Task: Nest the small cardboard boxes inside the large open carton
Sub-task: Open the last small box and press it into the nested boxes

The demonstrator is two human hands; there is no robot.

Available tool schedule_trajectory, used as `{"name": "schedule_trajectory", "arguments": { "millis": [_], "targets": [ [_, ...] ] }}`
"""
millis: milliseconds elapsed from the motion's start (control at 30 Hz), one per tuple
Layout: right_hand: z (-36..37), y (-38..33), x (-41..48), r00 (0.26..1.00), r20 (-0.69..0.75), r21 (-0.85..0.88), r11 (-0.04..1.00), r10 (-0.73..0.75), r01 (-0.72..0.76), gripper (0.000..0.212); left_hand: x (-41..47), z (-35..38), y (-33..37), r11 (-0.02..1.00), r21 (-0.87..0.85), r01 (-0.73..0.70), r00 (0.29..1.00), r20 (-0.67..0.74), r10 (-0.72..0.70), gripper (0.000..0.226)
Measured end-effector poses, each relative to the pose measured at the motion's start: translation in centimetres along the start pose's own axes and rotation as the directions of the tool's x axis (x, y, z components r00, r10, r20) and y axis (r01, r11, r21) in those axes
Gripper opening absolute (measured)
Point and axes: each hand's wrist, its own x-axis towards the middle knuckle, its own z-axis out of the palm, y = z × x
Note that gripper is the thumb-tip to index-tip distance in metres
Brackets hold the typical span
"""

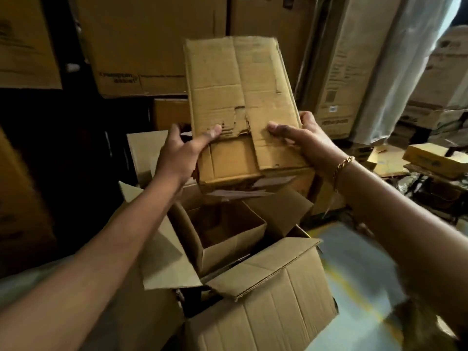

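Note:
I hold a worn, torn small cardboard box upright in the air above the large open carton. My left hand grips its lower left edge, thumb on the torn front face. My right hand, with a gold bracelet at the wrist, grips its lower right edge. Inside the large carton sits another small open box, empty as far as I can see. The carton's flaps stand open around it.
Tall stacked cartons form a wall behind. Wrapped upright boxes stand at the right, with flat yellow boxes on low stacks. Another open box sits behind the carton. Grey floor with a yellow line lies at the lower right.

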Motion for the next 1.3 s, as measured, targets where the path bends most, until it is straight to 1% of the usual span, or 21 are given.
{"name": "schedule_trajectory", "arguments": {
  "millis": [33,100,133,200,267,433,600,633,733,767,900,1033,1167,1200,1233,1300],
  "targets": [
    [-0.2,0.0,1.6,0.999,0.051,-0.021,1.000,0.016,-0.015,0.078,0.8,0.1,0.1,0.998,0.049,0.039,0.999,-0.015,-0.039,0.099],
    [-0.4,0.0,4.4,0.986,0.146,-0.048,0.996,0.083,-0.077,0.089,2.8,-0.2,0.1,0.987,0.111,0.120,0.993,-0.033,-0.117,0.120],
    [-0.3,0.0,5.5,0.974,0.190,-0.060,0.992,0.123,-0.113,0.087,3.7,-0.3,-0.1,0.980,0.132,0.147,0.989,-0.041,-0.142,0.125],
    [0.1,0.2,7.5,0.949,0.262,-0.094,0.983,0.177,-0.157,0.073,5.2,-0.7,-0.5,0.966,0.180,0.187,0.982,-0.053,-0.180,0.131],
    [0.8,0.8,9.4,0.932,0.293,-0.136,0.974,0.213,-0.180,0.073,6.1,-0.8,-1.3,0.952,0.215,0.218,0.976,-0.072,-0.207,0.132],
    [2.6,2.8,13.3,0.880,0.391,-0.170,0.961,0.270,-0.220,0.086,8.0,-1.5,-3.9,0.939,0.217,0.269,0.962,-0.104,-0.251,0.125],
    [3.8,5.0,15.8,0.841,0.460,-0.180,0.958,0.284,-0.225,0.102,8.8,-2.2,-6.6,0.916,0.223,0.333,0.940,-0.161,-0.302,0.120],
    [4.0,5.4,16.1,0.839,0.468,-0.180,0.959,0.277,-0.217,0.102,8.7,-2.2,-6.9,0.914,0.227,0.336,0.938,-0.164,-0.304,0.119],
    [4.3,6.4,16.7,0.827,0.496,-0.180,0.963,0.266,-0.201,0.092,7.9,-1.7,-7.1,0.911,0.246,0.330,0.939,-0.188,-0.289,0.116],
    [4.3,6.7,16.8,0.820,0.506,-0.187,0.962,0.266,-0.197,0.092,7.5,-1.2,-7.0,0.913,0.244,0.327,0.937,-0.205,-0.281,0.115],
    [4.1,8.2,17.6,0.801,0.536,-0.188,0.963,0.266,-0.194,0.097,6.4,0.3,-7.3,0.909,0.252,0.333,0.932,-0.237,-0.276,0.116],
    [3.5,9.8,18.3,0.765,0.582,-0.178,0.961,0.275,-0.210,0.113,6.1,1.8,-7.7,0.893,0.285,0.348,0.920,-0.288,-0.266,0.105],
    [3.0,11.0,18.3,0.755,0.601,-0.154,0.965,0.262,-0.212,0.114,5.5,2.7,-8.0,0.877,0.314,0.363,0.918,-0.282,-0.279,0.115],
    [3.0,11.3,18.2,0.754,0.604,-0.151,0.966,0.258,-0.210,0.114,5.2,2.9,-8.0,0.879,0.311,0.362,0.918,-0.285,-0.277,0.113],
    [2.9,11.5,18.2,0.754,0.606,-0.150,0.967,0.254,-0.205,0.116,4.9,3.3,-7.8,0.882,0.303,0.361,0.917,-0.289,-0.276,0.106],
    [2.9,11.8,18.1,0.748,0.618,-0.151,0.970,0.243,-0.191,0.120,4.6,3.7,-8.0,0.879,0.304,0.368,0.908,-0.320,-0.270,0.083]
  ]
}}
